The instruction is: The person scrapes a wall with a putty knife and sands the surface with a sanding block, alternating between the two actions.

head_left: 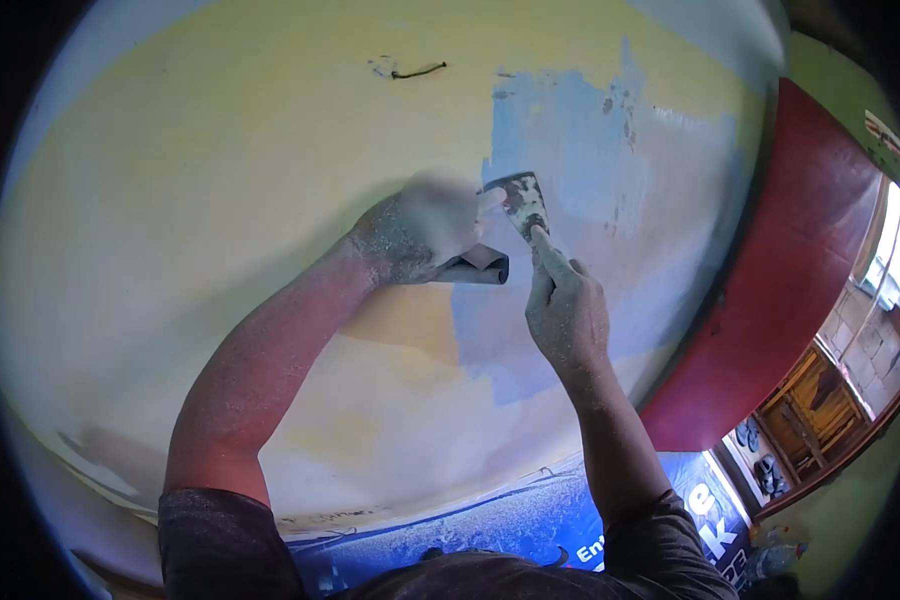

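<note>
The right grip point(573, 305) pinches the narrow end of a scraper point(522, 200), its flared blade flecked dark and whitish, tilted in front of the wall's point(220, 150) pale-blue patch point(560, 120). The dusty left grip point(425, 230), partly blurred, clasps a curled dark-grey sheet point(475, 272) and seems to touch the blade's edge. Beyond, the wall shows yellow and cream areas.

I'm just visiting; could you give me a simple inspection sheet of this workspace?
Surface: wall, yellowish and white, with a blue patch.
Job's things: scraper with a smeared blade; folded dark sheet.
Clutter: dusty blue banner below; clear plastic item, lower right.
Hands: right hand grips the scraper; left hand, blurred, holds the dark sheet.
Cables: short dark wire-like piece on the wall, nature unclear.
Surroundings: red panel at right; footwear beyond it.
</note>
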Motion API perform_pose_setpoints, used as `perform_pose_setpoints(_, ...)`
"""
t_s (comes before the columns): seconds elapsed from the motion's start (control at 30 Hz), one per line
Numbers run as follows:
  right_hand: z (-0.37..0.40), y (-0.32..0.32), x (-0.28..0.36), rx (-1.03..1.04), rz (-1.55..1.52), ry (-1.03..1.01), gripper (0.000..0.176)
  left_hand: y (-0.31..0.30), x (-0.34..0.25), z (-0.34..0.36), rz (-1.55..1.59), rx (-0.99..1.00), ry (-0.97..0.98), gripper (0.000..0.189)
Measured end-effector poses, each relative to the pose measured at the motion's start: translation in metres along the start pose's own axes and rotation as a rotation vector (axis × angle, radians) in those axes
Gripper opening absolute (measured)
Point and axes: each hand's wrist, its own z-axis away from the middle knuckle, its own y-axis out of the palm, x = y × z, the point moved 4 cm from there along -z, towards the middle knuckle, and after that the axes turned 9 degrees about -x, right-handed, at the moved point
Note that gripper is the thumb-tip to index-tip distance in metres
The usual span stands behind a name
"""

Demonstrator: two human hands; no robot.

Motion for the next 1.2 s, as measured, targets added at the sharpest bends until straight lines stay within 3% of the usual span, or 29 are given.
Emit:
perform_pose_setpoints(0.07, -0.003, 0.001, 0.000, -0.003, -0.013, -0.015, 0.045, 0.001, -0.005, 0.002, -0.045, 0.014, 0.005, 0.033)
perform_pose_setpoints(0.1, -0.012, 0.001, 0.003, -0.018, -0.020, -0.030, 0.045, -0.002, -0.009, -0.002, -0.062, 0.004, -0.035, 0.022)
perform_pose_setpoints(0.2, -0.019, 0.000, 0.004, -0.046, -0.065, -0.058, 0.045, -0.006, -0.013, -0.003, -0.112, -0.011, -0.098, 0.027)
perform_pose_setpoints(0.23, -0.020, 0.000, 0.002, -0.052, -0.080, -0.064, 0.045, -0.002, -0.012, 0.000, -0.178, -0.057, -0.022, 0.044)
perform_pose_setpoints(0.43, -0.015, -0.001, 0.007, -0.042, -0.015, -0.067, 0.046, -0.002, -0.015, 0.003, -0.234, -0.050, -0.026, 0.054)
perform_pose_setpoints(0.53, -0.023, -0.008, 0.016, -0.039, 0.004, -0.083, 0.046, 0.002, -0.014, 0.007, -0.212, -0.014, -0.076, 0.038)
perform_pose_setpoints(0.63, -0.011, -0.005, 0.004, 0.036, 0.035, -0.050, 0.046, 0.003, -0.013, 0.005, -0.233, -0.055, -0.067, 0.038)
perform_pose_setpoints(0.73, -0.016, -0.002, 0.010, -0.026, 0.027, -0.066, 0.046, 0.000, -0.015, 0.004, -0.190, -0.085, -0.047, 0.058)
perform_pose_setpoints(0.93, -0.029, -0.003, 0.028, -0.082, -0.009, -0.051, 0.043, -0.002, -0.014, 0.003, -0.270, -0.069, 0.032, 0.045)
perform_pose_setpoints(1.2, -0.041, 0.001, 0.019, -0.069, -0.029, -0.083, 0.049, -0.002, -0.016, 0.001, -0.237, -0.074, -0.052, 0.039)
